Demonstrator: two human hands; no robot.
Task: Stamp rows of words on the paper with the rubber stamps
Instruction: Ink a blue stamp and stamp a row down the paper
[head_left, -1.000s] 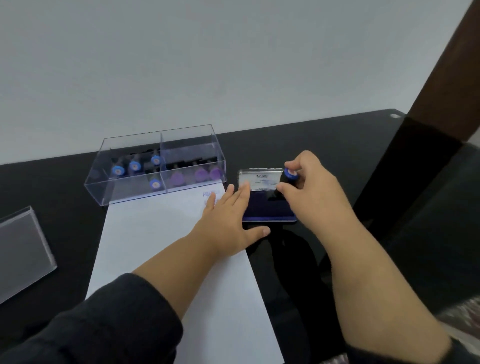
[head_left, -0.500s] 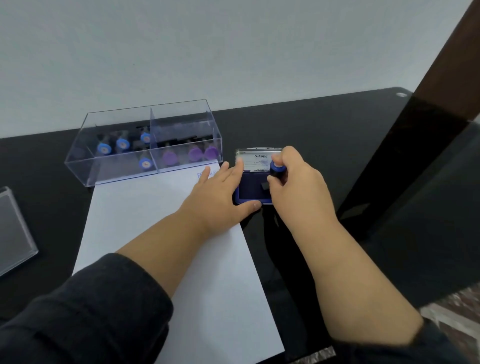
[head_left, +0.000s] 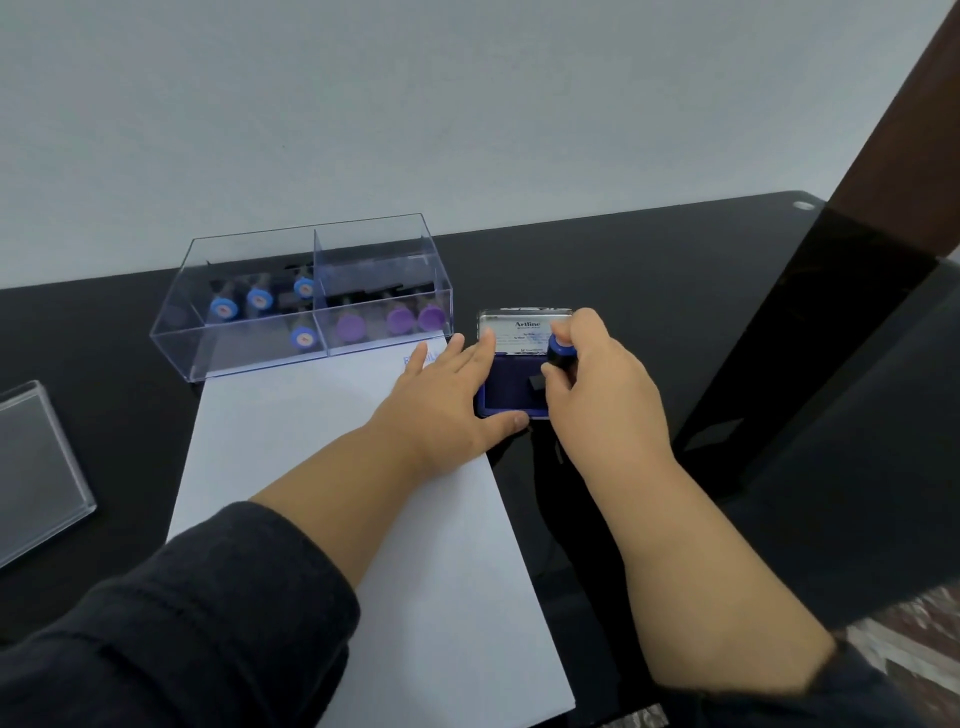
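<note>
Ink pad (head_left: 506, 392): we see it open on the black table (head_left: 649, 291), just right of the paper (head_left: 291, 441).
Right hand (head_left: 602, 395): we see it hold a blue stamp (head_left: 560, 353) down on the ink pad.
Left hand (head_left: 447, 410): flat, fingers straight, on the paper and the ink pad's left edge.
Box (head_left: 306, 296): clear, behind the paper, left of the ink pad, with more stamps inside.
Words: some blue print by the left fingers; we cannot read it.

White paper (head_left: 291, 447) lies on the glossy black tabletop (head_left: 649, 291). Beyond the paper, a clear box (head_left: 306, 296) holds blue-capped and purple-capped stamps. Right of the paper, the ink pad (head_left: 506, 389) is deep blue, its lid silvery with black lettering.
</note>
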